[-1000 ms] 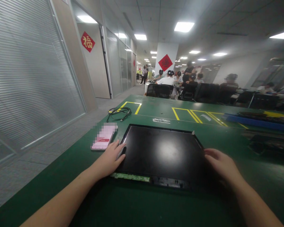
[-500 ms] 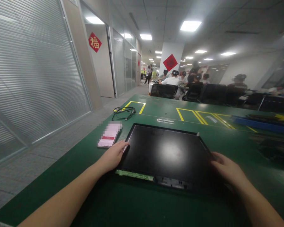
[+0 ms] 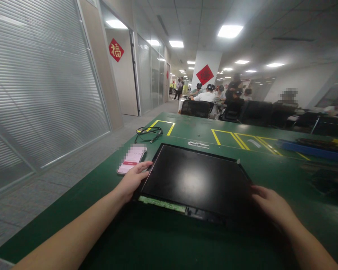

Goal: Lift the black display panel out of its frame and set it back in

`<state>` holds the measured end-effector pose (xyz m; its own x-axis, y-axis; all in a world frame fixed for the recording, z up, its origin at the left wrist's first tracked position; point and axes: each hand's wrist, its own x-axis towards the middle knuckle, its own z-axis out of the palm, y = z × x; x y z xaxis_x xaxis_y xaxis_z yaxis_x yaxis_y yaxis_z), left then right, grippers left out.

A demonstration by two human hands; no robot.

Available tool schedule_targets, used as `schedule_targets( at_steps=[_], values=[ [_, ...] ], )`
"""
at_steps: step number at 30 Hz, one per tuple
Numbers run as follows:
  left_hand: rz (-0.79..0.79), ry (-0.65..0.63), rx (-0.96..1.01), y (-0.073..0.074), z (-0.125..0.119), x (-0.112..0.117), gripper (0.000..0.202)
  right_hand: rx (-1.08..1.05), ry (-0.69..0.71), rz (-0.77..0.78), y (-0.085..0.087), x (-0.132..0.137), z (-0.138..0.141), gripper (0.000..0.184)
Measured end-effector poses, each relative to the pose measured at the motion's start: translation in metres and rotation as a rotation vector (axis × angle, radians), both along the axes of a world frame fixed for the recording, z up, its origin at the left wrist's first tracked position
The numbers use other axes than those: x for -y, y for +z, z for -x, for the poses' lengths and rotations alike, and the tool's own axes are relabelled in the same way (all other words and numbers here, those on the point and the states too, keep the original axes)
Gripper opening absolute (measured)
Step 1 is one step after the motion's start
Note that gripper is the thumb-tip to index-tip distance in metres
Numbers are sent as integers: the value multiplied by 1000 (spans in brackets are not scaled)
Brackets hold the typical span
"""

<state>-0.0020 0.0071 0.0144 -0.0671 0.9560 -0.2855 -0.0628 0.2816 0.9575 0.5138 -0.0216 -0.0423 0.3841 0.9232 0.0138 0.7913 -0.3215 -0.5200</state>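
A black flat display panel (image 3: 195, 180) lies on the green table (image 3: 163, 240) in front of me, with a green circuit strip (image 3: 162, 204) along its near edge. My left hand (image 3: 133, 178) grips the panel's left edge, fingers curled round it. My right hand (image 3: 270, 206) holds the panel's right edge near the front corner. The near edge looks slightly raised off the mat.
A phone with a lit pink screen (image 3: 131, 159) lies just left of the panel. A coiled black cable (image 3: 148, 134) rests further back beside yellow floor-style markings (image 3: 233, 138). Blue trays (image 3: 312, 150) sit at the right. Several people sit at desks in the background.
The panel's near edge has lifted a little and both hands have shifted their hold on its side edges. My view has drifted left and slightly nearer.
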Motion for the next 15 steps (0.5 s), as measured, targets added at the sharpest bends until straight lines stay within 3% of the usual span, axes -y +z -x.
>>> schedule_targets(
  at_steps=[4,11,15],
  values=[
    [93,12,153,-3,-1,0,60,20,6,-3,-1,0,0,48],
    [97,-110,224,-1,4,2,104,77,2,5,-5,-3,-5,50],
    [83,-206,228,-1,5,3,100,69,5,-43,-12,-5,-8,47]
  ],
)
